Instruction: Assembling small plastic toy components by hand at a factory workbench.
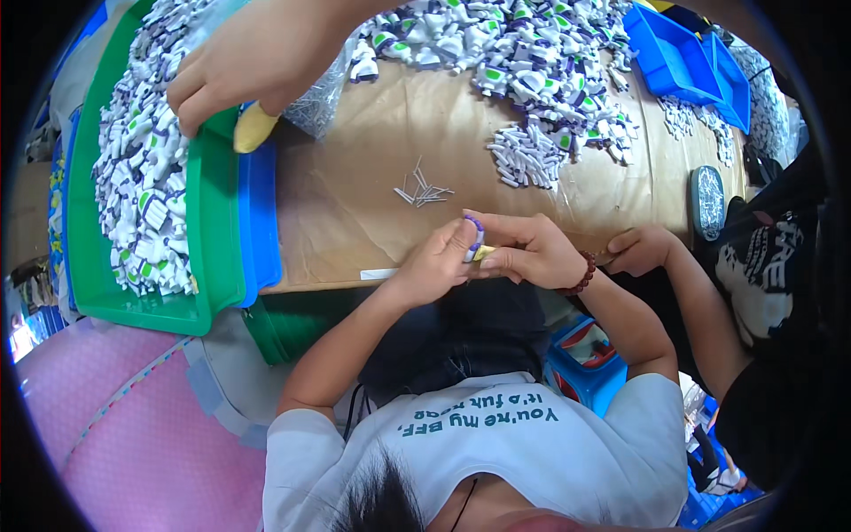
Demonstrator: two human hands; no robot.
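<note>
1. The left hand [433,264] and right hand [536,253] together pinched a small white-and-purple plastic piece [480,236], partly hidden by the fingers, at the table's near edge; something yellow showed beside it.
2. The brown, creased, smooth-sheeted table [346,204] bore thin, straight, pale pins [423,192], loosely scattered just beyond the hands.
3. Far off, glossy white, purple and green moulded plastic parts [523,53] lay heaped, with short white rod-shaped pieces [523,158] nearer.
4. At left, a rectangular green plastic tray [217,239] held similar parts.
5. Green printed lettering crossed the soft white cloth T-shirt [496,461].
</note>
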